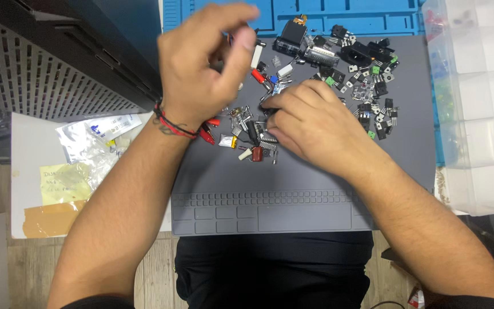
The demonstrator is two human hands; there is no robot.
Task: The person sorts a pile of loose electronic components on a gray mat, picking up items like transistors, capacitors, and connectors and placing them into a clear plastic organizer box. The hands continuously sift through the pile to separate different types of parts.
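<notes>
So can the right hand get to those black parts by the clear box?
Probably yes. The right hand lies on the grey mat just beside the black parts, with nothing standing between them.

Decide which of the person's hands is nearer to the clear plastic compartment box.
Right. The right hand rests on the parts, closer to the compartment box at the mat's right edge; the left hand is raised farther left.

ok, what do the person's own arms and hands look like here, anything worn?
Both arms are bare to above the elbow, no gloves and no sleeves in view. The left hand has a thin red and black cord bracelet at the wrist, with a small dark tattoo mark beside it. The right hand and wrist show nothing worn: no watch or ring visible. The left hand is motion-blurred.
</notes>
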